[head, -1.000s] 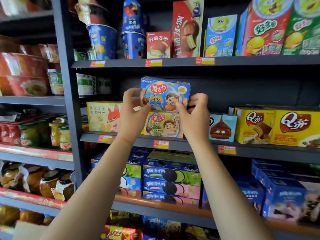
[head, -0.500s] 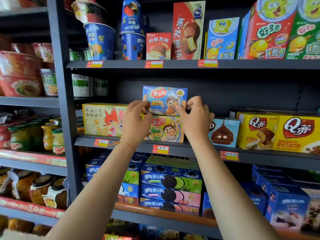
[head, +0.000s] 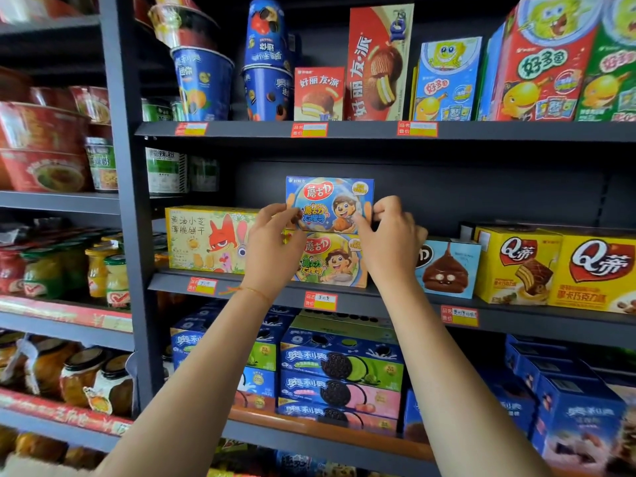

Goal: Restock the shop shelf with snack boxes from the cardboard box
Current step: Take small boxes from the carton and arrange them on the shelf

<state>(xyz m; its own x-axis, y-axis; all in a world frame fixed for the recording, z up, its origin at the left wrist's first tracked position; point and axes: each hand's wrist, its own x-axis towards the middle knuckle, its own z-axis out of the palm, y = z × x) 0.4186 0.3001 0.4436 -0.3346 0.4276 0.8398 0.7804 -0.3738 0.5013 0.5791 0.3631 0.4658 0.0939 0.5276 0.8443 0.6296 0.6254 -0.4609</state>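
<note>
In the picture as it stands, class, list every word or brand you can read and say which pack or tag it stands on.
"蘑古力": blue box held by left hand and right hand
"蘑古力": orange box beneath it
"Q蒂": yellow boxes
"好丽友·派": red boxes
"好多鱼": SpongeBob boxes
"奥利奥": blue packs
"品名", "售价": price tags; handwriting unreadable

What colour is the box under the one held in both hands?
Mostly orange-yellow lower box, with a cartoon boy; head view.

A shop is showing here. Price tags [head: 320,300] are lining dark shelves [head: 378,130], snack boxes [head: 516,265] crowding them.
</note>
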